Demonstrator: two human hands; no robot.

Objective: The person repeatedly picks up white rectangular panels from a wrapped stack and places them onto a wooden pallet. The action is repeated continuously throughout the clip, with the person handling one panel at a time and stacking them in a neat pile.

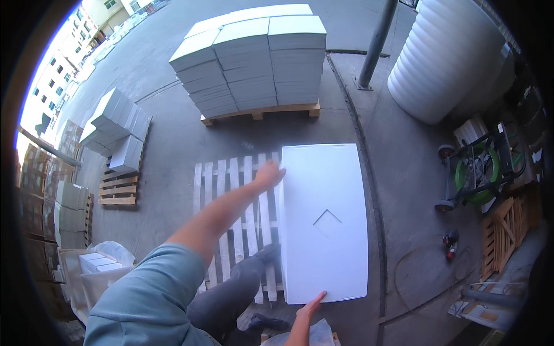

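A long white carton (340,190) with a thin angular diamond mark on its top lies lengthwise in front of me, over the right part of a slatted wooden pallet (231,173). My left hand (269,175) is at the carton's far left edge, its fingers curled against the side. At the near end my right hand (311,305) grips the edge, thumb by the rim and fingers hidden below. How high the carton sits above the pallet, I cannot tell. My leg and shoe are on the pallet's bare slats.
Beyond stands a pallet stacked with white cartons (248,63). A smaller carton stack (118,124) sits on a pallet at left. To the right are a metal post (378,43), large white foam rolls (447,57), a wheeled cart (482,164) and wooden pallets (505,236).
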